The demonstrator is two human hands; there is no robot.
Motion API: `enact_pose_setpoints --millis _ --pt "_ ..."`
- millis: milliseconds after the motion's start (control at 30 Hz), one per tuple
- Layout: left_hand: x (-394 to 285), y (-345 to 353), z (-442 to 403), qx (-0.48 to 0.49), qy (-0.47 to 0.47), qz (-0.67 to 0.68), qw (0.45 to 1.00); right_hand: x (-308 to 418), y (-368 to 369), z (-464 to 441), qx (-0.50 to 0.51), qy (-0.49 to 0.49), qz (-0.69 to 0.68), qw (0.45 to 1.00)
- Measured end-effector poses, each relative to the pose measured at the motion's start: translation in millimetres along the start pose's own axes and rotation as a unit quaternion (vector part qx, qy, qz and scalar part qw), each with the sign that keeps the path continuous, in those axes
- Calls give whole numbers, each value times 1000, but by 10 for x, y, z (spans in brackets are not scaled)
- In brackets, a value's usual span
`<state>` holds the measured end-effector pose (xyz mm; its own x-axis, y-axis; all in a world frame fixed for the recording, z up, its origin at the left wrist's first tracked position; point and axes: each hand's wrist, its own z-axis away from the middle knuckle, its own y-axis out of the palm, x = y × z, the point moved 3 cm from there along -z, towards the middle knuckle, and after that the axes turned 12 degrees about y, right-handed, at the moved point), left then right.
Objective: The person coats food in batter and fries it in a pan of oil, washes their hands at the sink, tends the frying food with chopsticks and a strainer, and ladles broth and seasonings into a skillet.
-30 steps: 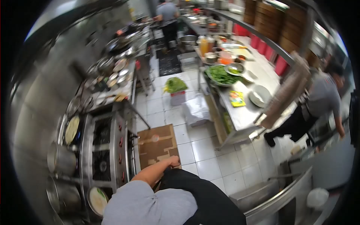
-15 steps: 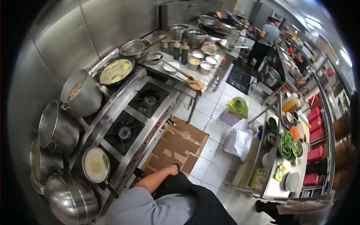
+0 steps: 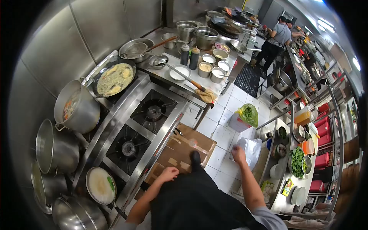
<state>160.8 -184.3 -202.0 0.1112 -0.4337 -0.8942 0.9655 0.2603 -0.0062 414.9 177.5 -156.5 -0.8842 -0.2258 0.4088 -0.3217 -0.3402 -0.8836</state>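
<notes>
My left hand [image 3: 169, 174] hangs beside the stove's front edge, over the cardboard [image 3: 183, 153] on the floor, its fingers loosely curled. My right hand [image 3: 238, 154] is lower right of centre, in front of a white plastic-wrapped bundle [image 3: 251, 153], with its fingers curled in; whether it holds anything is hidden. At my left stands the stove [image 3: 140, 128]. A small pan of pale liquid [image 3: 101, 185] with a green piece sits at its near end. A wide pan [image 3: 115, 79] at the back holds a yellowish frying food.
Large pots [image 3: 57, 147] line the wall. A side counter [image 3: 165, 73] bears bowls, bottles and a long-handled ladle. A box with green leaves [image 3: 247, 115] stands on the floor. At right is a shelved table [image 3: 281, 197] with greens. A person [image 3: 281, 34] stands far back.
My right hand and forearm have come into view. My left hand has shifted slightly left. The view has swung left toward the stove, and a dark shoe now shows on the cardboard.
</notes>
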Motion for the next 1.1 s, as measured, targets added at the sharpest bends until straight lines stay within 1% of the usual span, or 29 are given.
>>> enact_pose_setpoints --millis 33,67,100,133,167,233,267,300,333,367,400,433,500,533,567,600,633,667,700,733,767,833,867,900,933,967,1033,1067,1100 --pt "38 -95 53 -33 -18 34 999 516 -214 -102 6 -7 -57 998" --pt "91 -180 95 -67 -37 69 995 743 -162 -386 7 -57 -114 992" --pt "159 -253 115 -67 -42 72 994 1187 -274 -542 4 -124 -134 983" --pt "229 -346 140 -106 -48 95 989 1572 -315 -732 22 -150 -99 984" --pt "260 -435 127 -145 -54 117 981 1928 -338 -938 21 -203 -120 971" --pt "-60 -597 130 -165 -56 110 979 2522 -399 -1353 -15 -240 -128 962" --pt "-209 -680 100 -185 -52 102 976 2714 -393 -1593 -12 -240 -140 960" --pt "-215 -741 29 -186 -58 105 975 2858 -408 -1844 -8 -242 -151 958" --pt "-217 -823 -11 -223 -48 151 962 2930 -422 -2114 -2 -240 -150 959" --pt "-211 -887 -33 -259 -43 194 945 2970 -400 -2331 20 -262 -78 962" --pt "-338 -919 -26 -285 -66 213 932 2960 -352 -2485 46 -283 -5 958" --pt "-385 -937 -49 -288 -77 217 930 2919 -330 -2610 58 -282 -3 958" --pt "-444 -989 -59 -311 -93 211 922 2845 -199 -2752 169 -308 76 933" --pt "-545 -989 -58 -327 -99 217 915 2787 -69 -2821 235 -267 107 928" --pt "-703 -987 -64 -319 -114 223 914 2947 -171 -2719 294 -280 135 904" --pt "-800 -981 -44 -314 -127 230 912 2844 -66 -2819 288 -238 79 924" --pt "-760 -978 -21 -343 -130 239 899 2783 -77 -2906 261 -230 64 935" --pt "-672 -965 -45 -351 -148 256 889 2839 -206 -2935 242 -200 8 949" --pt "-624 -943 -58 -350 -166 271 881 2869 -318 -3016 243 -181 -36 952" --pt "-673 -943 -67 -350 -174 257 884 2965 -465 -3045 202 -162 -54 964" --pt "-686 -943 -86 -348 -175 259 884 3000 -551 -3110 171 -196 -54 964" --pt "-657 -918 -69 -364 -191 212 887 3028 -548 -3219 198 -175 -52 963" --pt "-623 -895 -52 -361 -191 213 887 2985 -481 -3237 196 -173 -51 964" --pt "-584 -871 -43 -356 -202 196 891 2995 -393 -3216 156 -216 52 962" --pt "-533 -855 -52 -353 -213 181 893 3017 -331 -3215 113 -258 154 947" --pt "-470 -832 -43 -356 -212 184 891 3037 -278 -3237 114 -262 156 945" --pt "-378 -775 30 -380 -197 173 887 3374 -335 -3112 52 -246 21 968" --pt "-294 -735 61 -380 -197 176 886 3631 -365 -2989 82 -269 -28 959" --pt "-201 -708 72 -393 -183 214 875 3868 -303 -2874 141 -270 -54 951"
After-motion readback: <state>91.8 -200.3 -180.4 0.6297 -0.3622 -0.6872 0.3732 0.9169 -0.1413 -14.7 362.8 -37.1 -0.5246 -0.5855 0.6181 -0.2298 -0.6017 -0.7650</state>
